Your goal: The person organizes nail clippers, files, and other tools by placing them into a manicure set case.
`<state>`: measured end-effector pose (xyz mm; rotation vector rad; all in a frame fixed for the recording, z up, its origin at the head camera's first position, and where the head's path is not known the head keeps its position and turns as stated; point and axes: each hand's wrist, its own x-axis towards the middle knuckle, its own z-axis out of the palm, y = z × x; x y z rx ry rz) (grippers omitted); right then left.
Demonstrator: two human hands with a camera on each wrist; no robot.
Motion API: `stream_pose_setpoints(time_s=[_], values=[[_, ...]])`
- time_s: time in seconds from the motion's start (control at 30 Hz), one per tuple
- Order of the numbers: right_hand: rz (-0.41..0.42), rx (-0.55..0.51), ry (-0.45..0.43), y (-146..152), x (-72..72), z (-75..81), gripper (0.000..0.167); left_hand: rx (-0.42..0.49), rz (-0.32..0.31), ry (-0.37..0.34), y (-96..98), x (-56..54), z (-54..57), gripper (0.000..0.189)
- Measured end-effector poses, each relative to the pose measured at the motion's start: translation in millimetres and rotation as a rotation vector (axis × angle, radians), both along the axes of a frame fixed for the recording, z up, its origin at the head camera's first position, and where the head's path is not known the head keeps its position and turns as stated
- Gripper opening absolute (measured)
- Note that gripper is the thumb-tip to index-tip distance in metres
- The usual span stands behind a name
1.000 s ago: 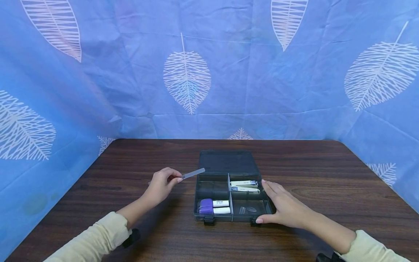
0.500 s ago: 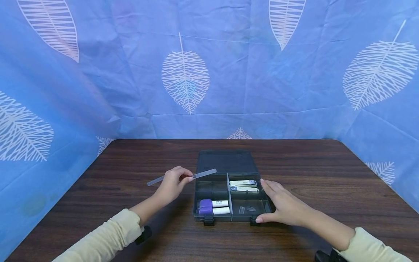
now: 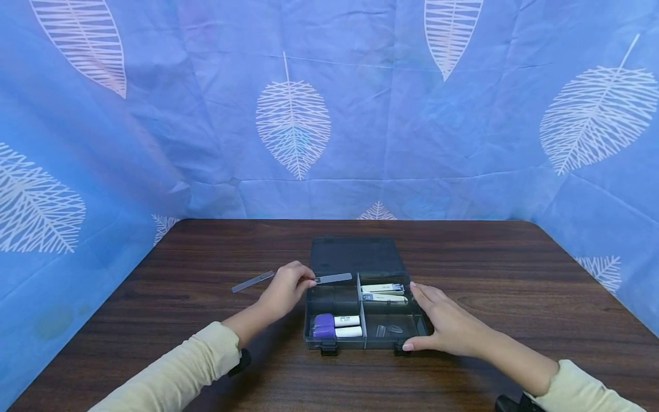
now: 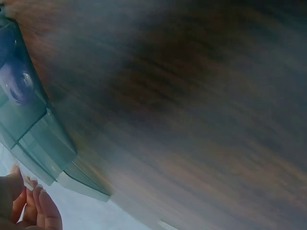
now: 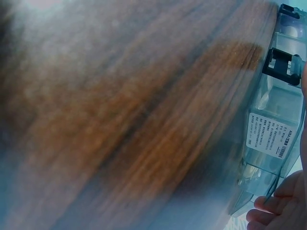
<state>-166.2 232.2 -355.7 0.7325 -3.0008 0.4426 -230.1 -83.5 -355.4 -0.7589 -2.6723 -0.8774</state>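
A dark see-through compartment box [image 3: 337, 344] lies with its lid folded back. My left hand [image 3: 285, 289] pinches a flat translucent strip like a nail file [image 3: 334, 278] over the back left compartment. A similar strip [image 3: 252, 281] rests on the table left of that hand. My right hand [image 3: 453, 326] holds the box's right side, thumb at the front near a latch [image 5: 280, 64]. Two nail clippers [image 3: 383, 293] lie in the back right compartment, and two purple-capped white tubes [image 3: 334, 325] in the front left. Small clear pieces [image 3: 387, 330] are in the front right.
The box stands on a dark wooden table [image 3: 216, 246], with its lid [image 3: 355, 252] flat behind it. Blue leaf-patterned cloth [image 3: 350, 143] hangs at the back and both sides. A printed label [image 5: 268, 135] is on the box's right wall.
My left hand has moved right with the pinched strip, bringing it over the back left compartment. The other strip on the table is now more exposed. My right hand stays on the box.
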Motion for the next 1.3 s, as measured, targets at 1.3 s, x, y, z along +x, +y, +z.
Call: stream_pose_setpoints(time_s=[1.3], values=[[-0.031, 0.000, -0.008, -2, 3.3, -1.3, 0.111, -0.591, -0.051, 0.097, 23.7, -18.8, 8.3, 0.009]])
